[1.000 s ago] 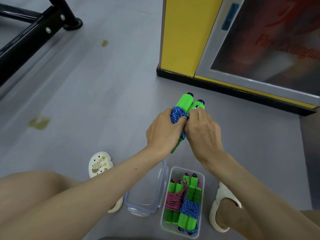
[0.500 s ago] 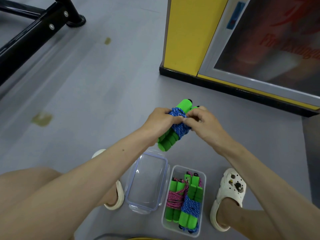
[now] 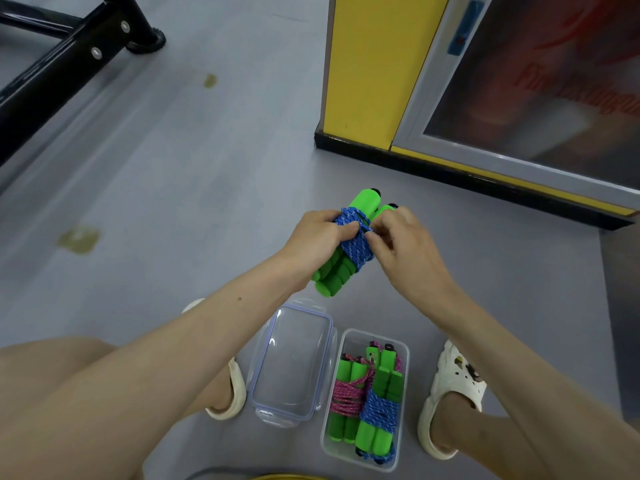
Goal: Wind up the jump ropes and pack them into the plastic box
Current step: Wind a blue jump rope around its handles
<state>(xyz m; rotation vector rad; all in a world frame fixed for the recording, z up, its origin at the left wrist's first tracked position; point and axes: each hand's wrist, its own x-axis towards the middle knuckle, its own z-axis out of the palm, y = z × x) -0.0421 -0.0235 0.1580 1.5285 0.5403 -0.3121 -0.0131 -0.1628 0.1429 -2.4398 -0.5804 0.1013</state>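
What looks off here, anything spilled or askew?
A yellow-brown stain on the grey floor at left, a smaller stain further off: both look like dried spills. The plastic box and its ropes look tidy.

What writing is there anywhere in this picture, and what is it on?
"Fire Extingu": red letters on the cabinet's glass door, blurred and cut off at the picture's edge.
Larger red marks above them: too blurred to read.
Blue label on the door's grey frame: too blurred to read.
No writing shows on the held jump rope or the plastic box.
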